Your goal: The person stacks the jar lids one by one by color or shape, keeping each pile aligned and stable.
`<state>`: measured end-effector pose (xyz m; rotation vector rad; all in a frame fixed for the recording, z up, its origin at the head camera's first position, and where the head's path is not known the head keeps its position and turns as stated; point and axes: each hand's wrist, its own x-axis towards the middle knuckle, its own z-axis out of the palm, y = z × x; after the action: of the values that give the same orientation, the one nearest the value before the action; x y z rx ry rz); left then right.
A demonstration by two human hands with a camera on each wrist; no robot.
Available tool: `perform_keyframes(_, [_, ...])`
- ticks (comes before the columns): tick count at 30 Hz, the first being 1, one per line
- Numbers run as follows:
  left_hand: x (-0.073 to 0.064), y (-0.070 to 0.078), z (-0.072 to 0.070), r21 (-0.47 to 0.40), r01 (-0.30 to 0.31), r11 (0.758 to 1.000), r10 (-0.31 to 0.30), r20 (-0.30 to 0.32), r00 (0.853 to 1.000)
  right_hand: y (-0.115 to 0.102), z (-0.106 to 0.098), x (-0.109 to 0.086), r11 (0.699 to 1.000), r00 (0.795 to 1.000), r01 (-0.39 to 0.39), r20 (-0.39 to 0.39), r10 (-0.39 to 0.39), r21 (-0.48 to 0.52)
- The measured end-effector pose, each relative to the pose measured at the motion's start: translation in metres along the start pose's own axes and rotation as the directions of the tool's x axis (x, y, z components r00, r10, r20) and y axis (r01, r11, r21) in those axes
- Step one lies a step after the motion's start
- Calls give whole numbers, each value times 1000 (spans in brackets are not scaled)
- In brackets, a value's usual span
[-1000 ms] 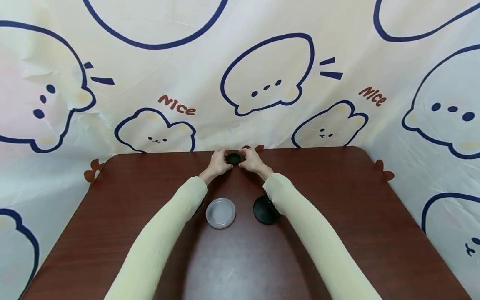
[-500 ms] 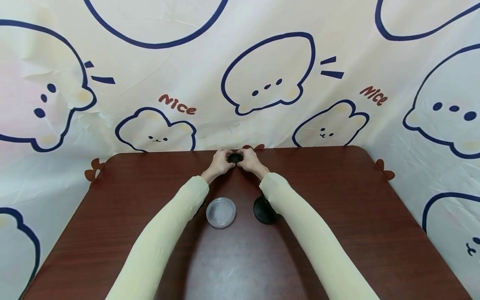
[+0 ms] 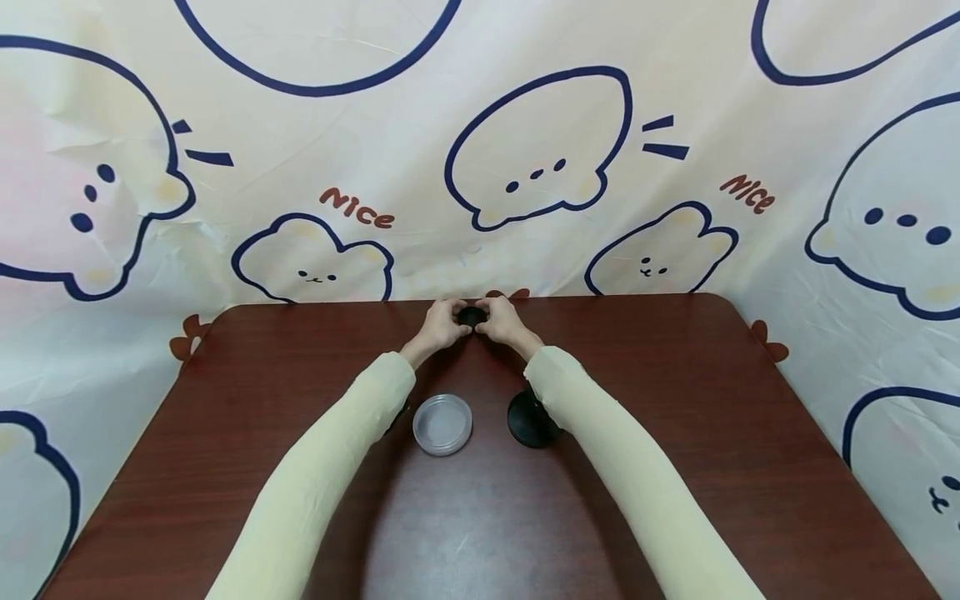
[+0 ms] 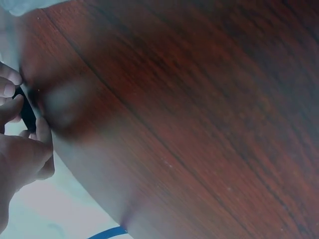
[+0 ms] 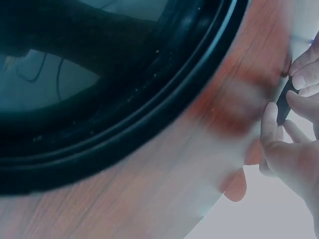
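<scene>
At the far edge of the table, a small black round disc (image 3: 472, 317) sits between the two hands. My left hand (image 3: 438, 325) holds its left side, thumb on the near side and fingers curved round the back. From the right, my right hand (image 3: 506, 323) grips it in the same way. Both wrist views show fingers pinching the thin dark edge of the disc (image 4: 28, 113). Nearer in the head view lie a clear shallow round dish (image 3: 442, 425) and a larger black round lid (image 3: 531, 423), partly hidden by the right sleeve.
The brown wooden table (image 3: 660, 375) meets a cream cloth backdrop (image 3: 420, 167) printed with blue-outlined cartoon animals just behind the hands. A dark edge shows beside the left sleeve (image 3: 367, 408). The black lid's raised rim (image 5: 119, 149) looms large in the right wrist view.
My fingers have drawn in closer round the disc, and the hands' gap has narrowed slightly. The dish and the larger lid stay in place.
</scene>
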<state>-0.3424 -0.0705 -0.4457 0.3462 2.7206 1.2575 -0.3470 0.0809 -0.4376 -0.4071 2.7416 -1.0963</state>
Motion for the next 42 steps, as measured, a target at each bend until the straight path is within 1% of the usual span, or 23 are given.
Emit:
perform_keyframes(6, [-2,2,2,-13,4,1000,-5,-22,1000,0,-3,-4,1000,1000,-7,-18,7,2])
perform_keyframes(9, [-4,3,2,-23,11,1000,-11,-23,1000,0,-3,-7,1000,1000,-14,-23,14,16])
perform_keyframes(16, [-14,7,-1,-42,50,998,-50,-6,999,2,-2,-12,997,999,-31,9,31,69])
perform_keyframes(17, [-16,8,-2,-35,48,998,-48,-6,999,2,-2,-14,998,1000,-17,3,17,65])
perform_keyframes(23, [-24,17,-3,-16,25,1000,-25,9,1000,1,-9,-26,998,999,-26,23,24,61])
perform_keyframes(24, [-26,19,-3,-15,22,1000,-22,11,1000,-1,-10,-28,997,999,-41,32,40,62])
perform_keyframes(28, [-34,26,-1,-8,0,1000,0,14,1000,-4,-15,-41,999,1000,-18,20,17,46])
perform_keyframes(33, [-47,34,2,-19,-14,1000,14,13,1000,-5,-19,-56,999,1000,-2,8,2,51])
perform_keyframes(37, [-58,42,5,-14,-45,999,45,3,999,-5,-23,-67,999,1000,3,-7,-3,36])
perform_keyframes(42, [-71,51,10,-12,-69,998,69,-5,998,-3,-28,-83,998,999,36,-13,-35,42])
